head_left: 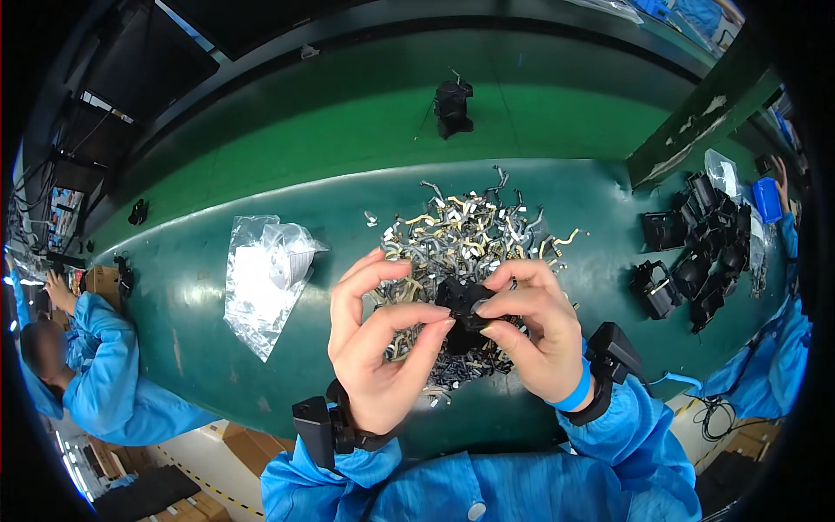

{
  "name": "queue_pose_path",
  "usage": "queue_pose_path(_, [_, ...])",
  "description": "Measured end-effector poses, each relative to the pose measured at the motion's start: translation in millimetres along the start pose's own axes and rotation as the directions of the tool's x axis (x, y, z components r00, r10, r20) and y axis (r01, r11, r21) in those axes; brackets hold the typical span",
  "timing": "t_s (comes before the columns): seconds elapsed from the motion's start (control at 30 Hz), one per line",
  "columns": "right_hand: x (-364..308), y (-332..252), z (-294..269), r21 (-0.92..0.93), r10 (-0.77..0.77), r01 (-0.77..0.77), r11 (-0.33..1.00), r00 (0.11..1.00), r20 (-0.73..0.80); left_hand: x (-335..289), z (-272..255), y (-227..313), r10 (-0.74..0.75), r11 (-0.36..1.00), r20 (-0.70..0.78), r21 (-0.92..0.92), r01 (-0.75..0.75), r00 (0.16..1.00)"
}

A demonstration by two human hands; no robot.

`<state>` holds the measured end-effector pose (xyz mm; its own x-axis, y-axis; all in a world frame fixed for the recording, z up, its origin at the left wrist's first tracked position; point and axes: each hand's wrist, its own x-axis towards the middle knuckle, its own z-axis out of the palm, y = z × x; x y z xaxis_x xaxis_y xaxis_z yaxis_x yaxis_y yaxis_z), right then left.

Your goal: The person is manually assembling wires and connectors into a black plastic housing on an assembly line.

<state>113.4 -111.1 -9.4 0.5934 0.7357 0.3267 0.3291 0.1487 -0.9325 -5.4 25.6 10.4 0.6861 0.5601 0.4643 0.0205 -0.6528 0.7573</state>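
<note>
Between my two hands, above the green table, is a small black plastic part (458, 300) whose exact kind I cannot make out. My left hand (383, 335) pinches its left side with thumb and index finger, the other fingers raised. From the right, my right hand (535, 326) grips it with thumb and fingers around a small round greyish piece on it. Beneath and behind the hands spreads a heap of short cable pieces (470, 228), grey, yellow and black with white connectors. My hands hide part of the heap.
A clear plastic bag (268, 283) with white contents lies left. Black plastic housings (696, 252) are piled right, near a blue bin (766, 200) and a post (709, 117). Another black part (453, 109) stands at the back. People in blue sleeves (109, 374) are at both sides.
</note>
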Motion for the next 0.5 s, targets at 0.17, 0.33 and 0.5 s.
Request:
queue_pose_path(0.17, [0.4, -1.3, -2.8, 0.068, 0.069, -0.071, 0.995, 0.997, 0.038, 2.5, -3.1, 1.4, 0.065, 0.996, 0.042, 0.057, -0.067, 0.997])
queue_pose_path(0.33, [4.2, -3.6, -6.5, 0.014, 0.005, -0.007, 1.000, 0.995, 0.100, 2.5, -2.4, -8.0, 0.077, 0.992, 0.032, -0.102, -0.074, 0.997])
queue_pose_path(0.5, [5.3, -6.2, -7.0, 0.024, -0.055, 0.053, 0.998, 0.993, 0.104, 6.2, -4.1, -12.1, -0.128, 0.911, 0.153, -0.372, 0.177, 0.980])
